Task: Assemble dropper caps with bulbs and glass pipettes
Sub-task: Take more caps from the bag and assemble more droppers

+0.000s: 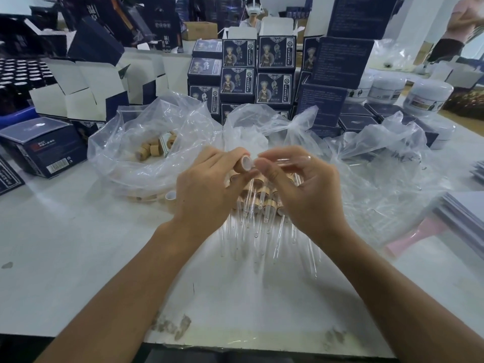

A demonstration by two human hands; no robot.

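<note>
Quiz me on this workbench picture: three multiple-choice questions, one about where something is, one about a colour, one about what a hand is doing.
1. Where do the loose wooden caps lie?
A. in a clear plastic bag at left
B. stacked on the dark boxes
C. in a blue crate

2. What colour are the stacked printed boxes behind the bags?
A. red
B. dark navy
C. yellow

3. What is the left hand doing?
A. lying flat on the table
B. holding a cap
C. tearing a bag open

Answers:
1. A: the caps show through the bag left of the hands.
2. B: their faces are dark navy with pale print.
3. B: its fingers curl round a cap, white opening toward the right hand, which pinches a glass pipette.
</note>
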